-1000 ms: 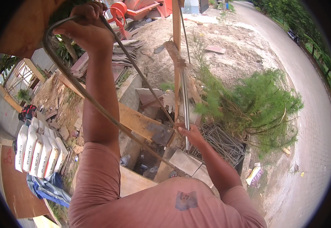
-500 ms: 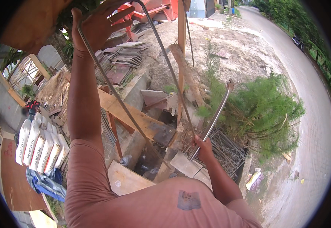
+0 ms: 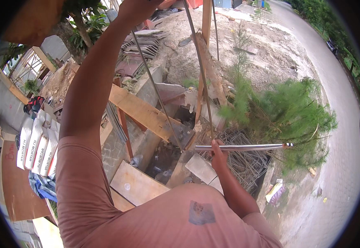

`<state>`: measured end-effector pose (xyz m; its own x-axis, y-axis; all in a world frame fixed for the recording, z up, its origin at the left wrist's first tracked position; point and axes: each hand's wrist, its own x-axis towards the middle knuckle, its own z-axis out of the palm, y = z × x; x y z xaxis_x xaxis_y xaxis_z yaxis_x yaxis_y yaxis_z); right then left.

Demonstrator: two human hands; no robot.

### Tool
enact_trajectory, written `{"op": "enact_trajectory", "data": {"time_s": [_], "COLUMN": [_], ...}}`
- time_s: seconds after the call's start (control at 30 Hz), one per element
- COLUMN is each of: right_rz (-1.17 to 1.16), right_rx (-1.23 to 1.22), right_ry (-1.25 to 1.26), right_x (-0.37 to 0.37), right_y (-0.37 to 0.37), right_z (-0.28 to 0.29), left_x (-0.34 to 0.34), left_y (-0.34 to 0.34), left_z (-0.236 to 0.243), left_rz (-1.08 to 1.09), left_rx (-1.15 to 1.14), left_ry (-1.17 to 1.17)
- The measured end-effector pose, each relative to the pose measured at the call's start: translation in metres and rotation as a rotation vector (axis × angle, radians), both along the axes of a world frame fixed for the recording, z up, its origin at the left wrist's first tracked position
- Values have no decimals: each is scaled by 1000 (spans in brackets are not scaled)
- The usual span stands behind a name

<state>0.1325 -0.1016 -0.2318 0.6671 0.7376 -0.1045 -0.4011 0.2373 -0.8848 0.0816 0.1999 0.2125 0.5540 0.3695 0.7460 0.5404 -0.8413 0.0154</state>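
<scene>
My left hand [image 3: 140, 10] is raised at the top edge, against a long thin metal rod. Its fingers are mostly cut off by the frame. One leg of the rod [image 3: 158, 96] slants down from this hand towards the pit. Another leg [image 3: 202, 74] drops from the top edge to my right hand [image 3: 218, 151], and the bend between them is out of view. My right hand is closed around a shiny metal tube [image 3: 250, 147], near the tube's left end. The tube lies nearly level, its far end pointing right. The rod's lower end meets this hand; whether the fingers grip it is unclear.
Below are a rubble-edged pit [image 3: 161, 165], wooden boards [image 3: 140, 109] and a heap of bent steel wire [image 3: 246, 165]. A feathery green bush [image 3: 287, 111] stands right, beside the paved road [image 3: 337, 103]. Stacked white sacks [image 3: 37, 144] stand left; a wooden post [image 3: 207, 25] rises ahead.
The tube has swung from steeply slanted to nearly level, its far end moving down and right. My left hand has moved up and right, with its fingers leaving the frame.
</scene>
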Motion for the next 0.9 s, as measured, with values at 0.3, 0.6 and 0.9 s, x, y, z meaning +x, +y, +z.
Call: {"op": "enact_trajectory", "data": {"time_s": [0.3, 0.6, 0.9], "right_rz": [-227, -430, -310], "right_rx": [22, -19, 85], "right_ry": [287, 151, -23], "right_x": [5, 37, 69], "right_y": [30, 91, 140], "right_z": [-39, -67, -95], "left_x": [35, 52, 45], "left_y": [10, 67, 72], "left_z": [-31, -59, -74], "left_rz": [-202, -348, -492], "left_rx": [-64, -79, -274], "left_ry": [-156, -215, -278]}}
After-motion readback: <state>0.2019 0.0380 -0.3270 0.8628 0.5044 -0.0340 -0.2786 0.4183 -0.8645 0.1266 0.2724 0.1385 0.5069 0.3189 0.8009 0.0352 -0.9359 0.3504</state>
